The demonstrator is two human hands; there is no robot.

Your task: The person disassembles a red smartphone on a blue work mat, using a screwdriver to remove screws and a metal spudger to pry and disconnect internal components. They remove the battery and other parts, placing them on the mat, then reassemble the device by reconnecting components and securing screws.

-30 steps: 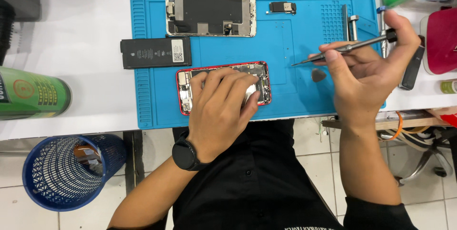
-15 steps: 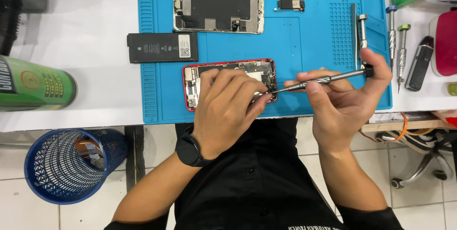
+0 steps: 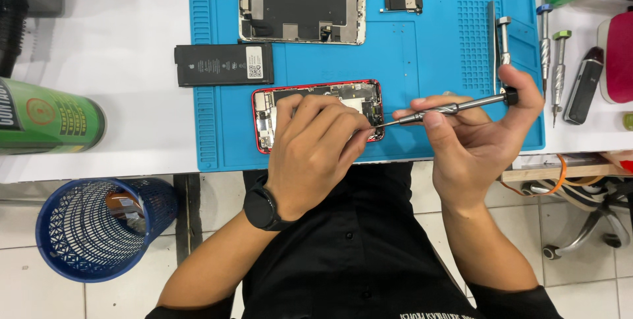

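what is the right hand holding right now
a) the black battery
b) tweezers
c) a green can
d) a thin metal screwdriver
d: the right hand grips a thin metal screwdriver, its tip pointing at the red-framed opened phone that the left hand steadies on the blue mat.
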